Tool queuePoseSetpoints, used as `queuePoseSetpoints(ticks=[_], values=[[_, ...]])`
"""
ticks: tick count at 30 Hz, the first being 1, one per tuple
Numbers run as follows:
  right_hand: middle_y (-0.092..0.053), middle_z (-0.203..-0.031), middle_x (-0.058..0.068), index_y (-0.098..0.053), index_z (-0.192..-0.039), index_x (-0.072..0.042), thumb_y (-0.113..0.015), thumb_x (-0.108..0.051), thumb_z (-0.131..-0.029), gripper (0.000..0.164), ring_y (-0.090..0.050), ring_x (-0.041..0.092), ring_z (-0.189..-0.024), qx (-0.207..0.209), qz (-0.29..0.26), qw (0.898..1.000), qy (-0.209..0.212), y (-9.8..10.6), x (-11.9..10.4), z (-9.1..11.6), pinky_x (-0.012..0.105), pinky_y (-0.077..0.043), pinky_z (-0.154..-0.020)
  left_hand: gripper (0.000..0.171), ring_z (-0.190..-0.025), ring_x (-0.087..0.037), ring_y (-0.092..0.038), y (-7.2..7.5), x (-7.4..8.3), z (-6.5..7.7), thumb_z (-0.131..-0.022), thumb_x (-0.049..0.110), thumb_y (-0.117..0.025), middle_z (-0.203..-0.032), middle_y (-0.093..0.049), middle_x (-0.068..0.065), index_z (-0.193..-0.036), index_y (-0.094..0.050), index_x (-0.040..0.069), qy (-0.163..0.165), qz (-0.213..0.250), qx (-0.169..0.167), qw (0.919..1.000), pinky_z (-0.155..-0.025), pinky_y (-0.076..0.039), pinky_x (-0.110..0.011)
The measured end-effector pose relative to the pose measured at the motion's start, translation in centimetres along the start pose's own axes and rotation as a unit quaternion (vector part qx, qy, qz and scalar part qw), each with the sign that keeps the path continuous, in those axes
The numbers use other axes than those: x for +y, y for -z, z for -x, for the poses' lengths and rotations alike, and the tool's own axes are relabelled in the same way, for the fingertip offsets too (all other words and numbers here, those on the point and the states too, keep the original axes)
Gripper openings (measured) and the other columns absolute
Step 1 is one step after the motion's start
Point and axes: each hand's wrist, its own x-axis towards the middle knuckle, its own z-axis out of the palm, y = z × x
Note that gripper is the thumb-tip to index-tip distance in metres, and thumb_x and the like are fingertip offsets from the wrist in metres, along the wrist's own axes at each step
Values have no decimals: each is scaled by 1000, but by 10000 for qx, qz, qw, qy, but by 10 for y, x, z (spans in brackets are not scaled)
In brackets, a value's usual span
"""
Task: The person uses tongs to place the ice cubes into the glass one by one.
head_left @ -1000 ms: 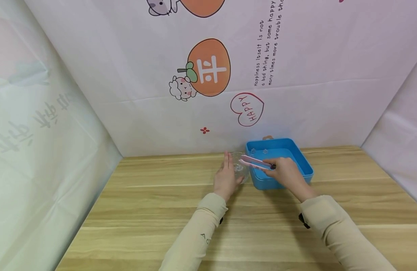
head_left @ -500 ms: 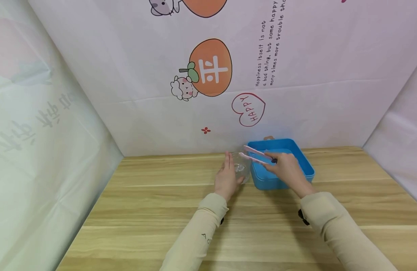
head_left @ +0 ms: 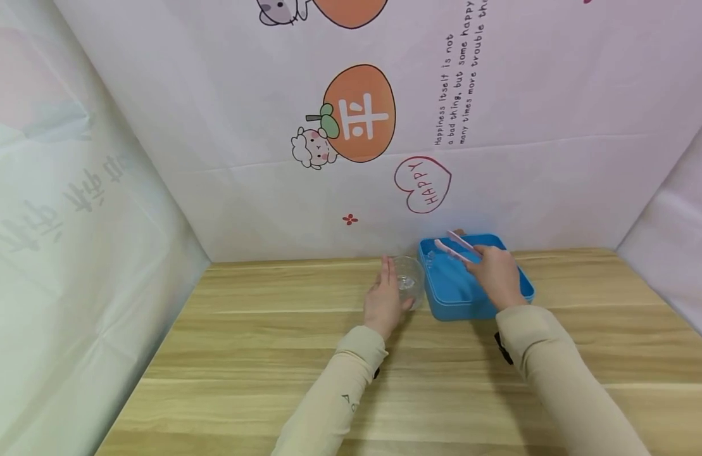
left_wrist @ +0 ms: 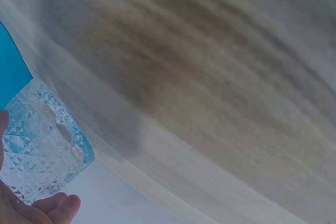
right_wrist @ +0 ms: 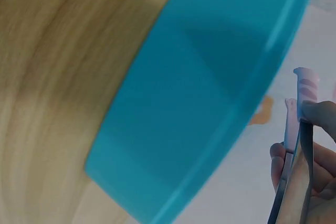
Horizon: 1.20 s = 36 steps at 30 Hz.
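Note:
My left hand holds a clear glass on the table, fingers along its left side. In the left wrist view the glass has a cut diamond pattern, with a thumb and fingers about it. Pale pink tongs are pinched in my right hand, above a blue box. The tips of the tongs stand apart, and I see nothing between them. A few small clear cubes lie in the box's far left corner. Something clear shows inside the glass, too faint to make out.
The wooden table meets a white printed sheet right behind the glass and box. Another white sheet hangs at the left. The glass stands close beside the box's left wall.
My right hand has carried the tongs from over the glass, right and back, to above the blue box. The tongs' tips have spread apart. My left hand stays at the glass.

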Motion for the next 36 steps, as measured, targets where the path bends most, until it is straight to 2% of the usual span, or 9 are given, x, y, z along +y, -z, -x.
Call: queuePoseSetpoints(ticks=[3,12,16,17,18,23,24,26,36], values=[[-61,-113,36,-57,-122,14,-66,-12,-88,44,-64,46,-93,-85,118,9997,-217,-4,4,-1,53,-54,-76,96,-96,-14,-66,-1,1,-1,-83,56,-65,-159,-24,-8,-152,-20,5,-15,-38,-1,10000,-62,-50,-21],[-61,-111,37,-57,-122,15,-65,-12,-89,43,-64,47,-89,-320,229,9977,-545,-19,15,-1,55,-54,-74,95,-97,-15,-67,-4,0,1,-82,54,-67,-157,-29,-10,-150,-25,3,-79,-71,172,9998,-70,-53,-22],[-64,-104,36,-59,-117,15,-65,-12,-89,39,-64,45,-83,-387,310,9970,-592,-25,20,-1,54,-54,-70,96,-97,-15,-66,-3,-1,4,-83,53,-67,-158,-27,-9,-151,-22,2,-85,-35,233,9997,-68,-52,-21],[-64,-102,35,-60,-116,15,-65,-13,-89,39,-64,44,-81,-408,327,9968,-609,-26,21,-1,53,-54,-69,98,-95,-14,-66,-11,-3,1,-83,55,-65,-159,-24,-10,-152,-19,3,-127,-79,367,9992,-65,-51,-21],[-65,-100,35,-61,-115,15,-65,-13,-89,38,-64,43,-80,-431,348,9965,-629,-27,22,-2,52,-54,-68,98,-96,-15,-66,-10,-3,2,-83,55,-65,-159,-23,-10,-152,-19,2,-140,-50,382,9992,-65,-51,-21],[-65,-91,32,-62,-108,16,-65,-13,-89,35,-62,38,-70,-508,414,9960,-612,-32,26,-4,47,-52,-60,96,-97,-15,-67,-8,-3,3,-84,54,-65,-159,-24,-10,-152,-20,3,-101,2,353,9993,-63,-51,-21],[-65,-89,32,-62,-107,16,-66,-13,-89,34,-62,38,-69,-507,428,9960,-603,-33,26,-4,47,-52,-59,93,-99,-16,-67,0,-1,5,-84,51,-67,-159,-26,-10,-151,-24,2,-53,74,222,9997,-65,-51,-21],[-64,-87,32,-62,-104,16,-66,-13,-89,33,-62,37,-68,-493,454,9960,-598,-34,26,-5,47,-52,-58,92,-97,-15,-67,0,0,4,-84,51,-67,-158,-28,-10,-150,-25,3,-40,72,213,9997,-65,-51,-21],[-64,-89,31,-62,-106,16,-63,-15,-92,34,-61,38,-76,-677,499,9945,-620,-39,18,-12,48,-51,-66,94,-96,-15,-67,-2,-1,1,-83,53,-66,-158,-27,-10,-151,-23,3,-69,49,215,9997,-71,-53,-23]])
